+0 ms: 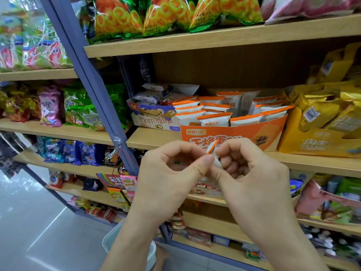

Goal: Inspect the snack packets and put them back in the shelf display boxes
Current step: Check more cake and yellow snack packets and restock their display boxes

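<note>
You hold one small white snack packet (213, 148) with an orange sealed edge at the centre of the frame, just in front of the shelf board (322, 163). Your left hand (166, 173) pinches it between thumb and forefinger. Your right hand (254, 177) has its fingers curled round the other side. Most of the packet is hidden by your fingers.

Directly behind your hands stands the orange display box (234, 132), open at the top. It holds matching white-and-orange packets (214, 118) upright in rows, with a gap towards the middle rear. To its left, touching it, is the white and blue Morrondna box (154, 119) with pale wrapped wafers piled inside. To its right is a yellow display box (312, 143) filled with gold packets.

Above the boxes the space is free up to the underside of the next shelf (214, 39), which carries ring-snack bags (121, 20). A slanting blue upright (84, 75) bounds the bay on the left. At the bottom of the frame, under your left forearm, you can see the rim of a pale bin (109, 239) on the grey floor (39, 212).
</note>
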